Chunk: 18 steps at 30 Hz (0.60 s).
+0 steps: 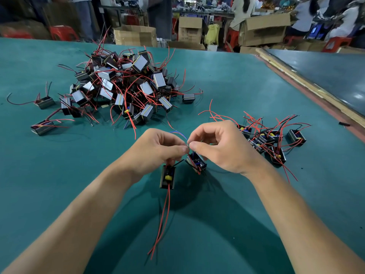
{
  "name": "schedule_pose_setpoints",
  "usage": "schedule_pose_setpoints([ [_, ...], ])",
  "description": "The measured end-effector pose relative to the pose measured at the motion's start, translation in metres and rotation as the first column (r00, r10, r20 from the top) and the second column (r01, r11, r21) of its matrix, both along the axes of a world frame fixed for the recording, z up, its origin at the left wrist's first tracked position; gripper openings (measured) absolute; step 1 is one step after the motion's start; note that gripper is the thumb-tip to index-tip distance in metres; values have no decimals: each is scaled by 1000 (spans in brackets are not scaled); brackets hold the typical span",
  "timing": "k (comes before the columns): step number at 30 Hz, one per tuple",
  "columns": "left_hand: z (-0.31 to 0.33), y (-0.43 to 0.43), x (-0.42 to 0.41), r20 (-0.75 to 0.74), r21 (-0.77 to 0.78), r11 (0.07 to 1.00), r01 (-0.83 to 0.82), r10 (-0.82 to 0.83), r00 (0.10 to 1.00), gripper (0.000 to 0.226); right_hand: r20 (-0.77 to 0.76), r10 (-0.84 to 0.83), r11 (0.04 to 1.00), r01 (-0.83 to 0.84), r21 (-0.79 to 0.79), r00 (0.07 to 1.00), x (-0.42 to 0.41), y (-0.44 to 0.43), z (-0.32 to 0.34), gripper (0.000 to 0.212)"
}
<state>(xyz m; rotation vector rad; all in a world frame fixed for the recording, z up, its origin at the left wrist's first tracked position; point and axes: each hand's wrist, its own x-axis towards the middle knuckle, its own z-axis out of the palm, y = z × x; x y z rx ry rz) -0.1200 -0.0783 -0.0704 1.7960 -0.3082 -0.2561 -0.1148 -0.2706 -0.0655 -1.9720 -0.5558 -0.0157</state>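
My left hand and my right hand meet above the green table, thumb and forefinger of each pinching thin wire ends where they touch. A blue wire loops up between the hands. Below my left hand hangs a small black module with a yellow part inside and long red and black leads trailing toward me. A second black module hangs tilted under my right hand's fingers.
A large heap of the same modules with red and black leads lies at the back left. A smaller group lies to the right of my right hand. Cardboard boxes, red stools and seated people fill the background.
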Motion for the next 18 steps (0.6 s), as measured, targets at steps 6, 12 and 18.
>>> schedule_pose_setpoints([
  [6,1,3,2,-60,-35,999,3,-5,998,12,44,-9,997,12,-71,999,1,-2,-1,18],
  [12,0,3,2,-65,-22,1000,4,-5,998,13,54,-2,996,7,-86,999,-1,0,0,12],
  [18,-1,0,2,-91,-28,999,-16,13,996,12,20,28,994,-25,-107,999,-3,0,1,12],
])
